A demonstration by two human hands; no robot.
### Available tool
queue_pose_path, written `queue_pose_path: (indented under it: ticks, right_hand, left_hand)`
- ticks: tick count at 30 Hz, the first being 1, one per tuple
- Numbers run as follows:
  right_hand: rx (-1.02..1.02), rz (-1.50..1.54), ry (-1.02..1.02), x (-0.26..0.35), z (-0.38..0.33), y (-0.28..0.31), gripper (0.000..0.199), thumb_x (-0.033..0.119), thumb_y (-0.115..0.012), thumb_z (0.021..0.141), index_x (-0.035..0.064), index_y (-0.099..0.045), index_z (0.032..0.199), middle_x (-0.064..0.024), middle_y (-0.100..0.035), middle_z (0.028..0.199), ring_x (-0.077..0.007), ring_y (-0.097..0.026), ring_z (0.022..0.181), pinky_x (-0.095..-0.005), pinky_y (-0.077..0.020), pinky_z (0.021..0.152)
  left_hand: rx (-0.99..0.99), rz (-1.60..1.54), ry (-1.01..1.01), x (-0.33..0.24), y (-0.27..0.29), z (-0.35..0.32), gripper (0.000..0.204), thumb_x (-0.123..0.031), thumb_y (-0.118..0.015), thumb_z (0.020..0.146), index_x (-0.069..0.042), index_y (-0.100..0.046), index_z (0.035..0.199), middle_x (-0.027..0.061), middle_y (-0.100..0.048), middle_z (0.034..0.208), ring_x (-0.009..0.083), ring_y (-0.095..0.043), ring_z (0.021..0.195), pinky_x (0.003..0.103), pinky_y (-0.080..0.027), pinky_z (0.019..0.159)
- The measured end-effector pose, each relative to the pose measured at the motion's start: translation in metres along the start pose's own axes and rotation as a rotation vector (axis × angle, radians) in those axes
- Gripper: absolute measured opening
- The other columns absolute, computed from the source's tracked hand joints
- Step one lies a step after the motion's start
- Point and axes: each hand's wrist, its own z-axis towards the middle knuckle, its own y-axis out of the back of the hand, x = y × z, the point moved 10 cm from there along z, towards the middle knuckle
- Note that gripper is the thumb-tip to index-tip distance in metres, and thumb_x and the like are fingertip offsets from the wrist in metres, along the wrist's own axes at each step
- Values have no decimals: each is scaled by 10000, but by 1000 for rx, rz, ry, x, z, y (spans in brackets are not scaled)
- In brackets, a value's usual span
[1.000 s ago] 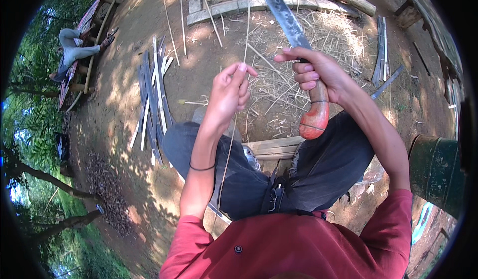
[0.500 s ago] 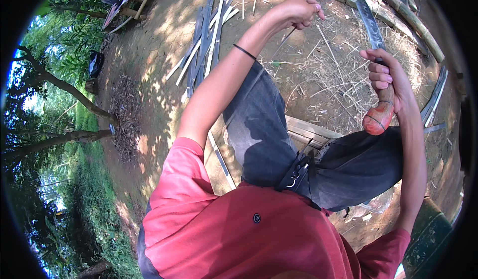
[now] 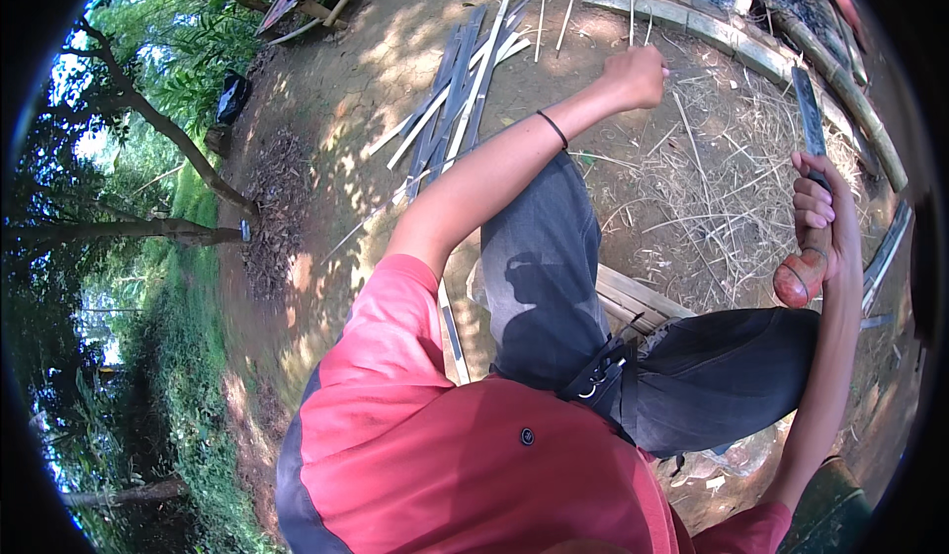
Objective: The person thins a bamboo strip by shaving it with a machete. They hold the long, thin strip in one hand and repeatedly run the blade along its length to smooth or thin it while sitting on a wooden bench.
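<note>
**Seated person holds a long knife and a thin strip above a straw-littered yard**

The right hand [image 3: 822, 220] is at the right of the scene, its fingers [image 3: 813, 201] wrapped tight around the reddish-brown rounded wooden handle of a long dark-bladed knife [image 3: 809, 198]. The blade points away toward the far side, and the handle's bulbous end sticks out below the fist, toward the person's knee.

The left hand [image 3: 635, 76] is stretched out far ahead on a straight arm, with a thin black band [image 3: 553, 129] around the wrist. Its fingers are curled together into a loose fist, and a thin pale strip of bamboo [image 3: 631, 5] appears to run from the fist toward the far side; whether the fingers actually pinch it cannot be told at this size.

The person wears a red shirt [image 3: 465, 455] and dark grey trousers [image 3: 554, 277], and sits with knees apart over flat pale wooden slats [image 3: 633, 297] that show between the legs.

On the bare earth ground [image 3: 336, 109] beyond the left arm lies a loose bundle of long grey and pale split bamboo strips [image 3: 460, 89]. Dry straw-like shavings [image 3: 722, 178] litter the ground between the two hands. Thick bamboo poles [image 3: 751, 45] lie along the far right edge. Trees and green grass [image 3: 148, 287] fill the left side.
</note>
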Motion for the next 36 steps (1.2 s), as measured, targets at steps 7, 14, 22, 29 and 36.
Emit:
queue_pose_path:
  ticks: [7, 14, 22, 29, 36]
  right_hand:
    - [-20, -52, -21, -7, 9, 3, 172, 132, -508, 968, -28, -564, 1001, 59, -371, 516, -23, -342, 365, -185, -312, 318]
    - [-66, -65, -46, -11, 19, 10, 159, 117, -548, 930, -20, -566, 1010, 75, -374, 512, -12, -340, 370, -177, -306, 333]
    - [-81, -127, -99, -23, 20, 1, 154, 131, -557, 916, -12, -581, 967, 84, -363, 514, -8, -340, 375, -175, -305, 335]
    - [-73, -150, -107, -26, 28, 1, 182, 140, -561, 916, -17, -544, 1005, 79, -374, 532, -12, -347, 387, -183, -307, 341]
    - [-103, -128, -136, -31, 21, -6, 166, 113, -562, 904, -28, -545, 989, 81, -371, 533, -9, -337, 381, -172, -305, 335]
  left_hand:
    - [-156, 300, -88, 46, -6, 12, 170, -220, -587, 892, -118, -717, 931, 177, -695, 853, 350, -691, 823, 467, -538, 716]
    - [-187, 419, -174, 99, 6, 39, 146, -212, -589, 876, -162, -717, 925, 142, -699, 814, 312, -694, 799, 444, -533, 681]
    - [-16, 587, -78, 156, -18, 30, 133, -241, -611, 869, -194, -724, 920, 72, -721, 895, 255, -703, 858, 395, -546, 729]
    - [-22, 600, -97, 154, -23, 30, 135, -225, -600, 874, -206, -719, 935, 61, -721, 892, 246, -704, 857, 393, -546, 728]
    - [-38, 559, -114, 142, -20, 31, 138, -219, -588, 884, -195, -709, 945, 105, -712, 869, 273, -700, 849, 410, -543, 723]
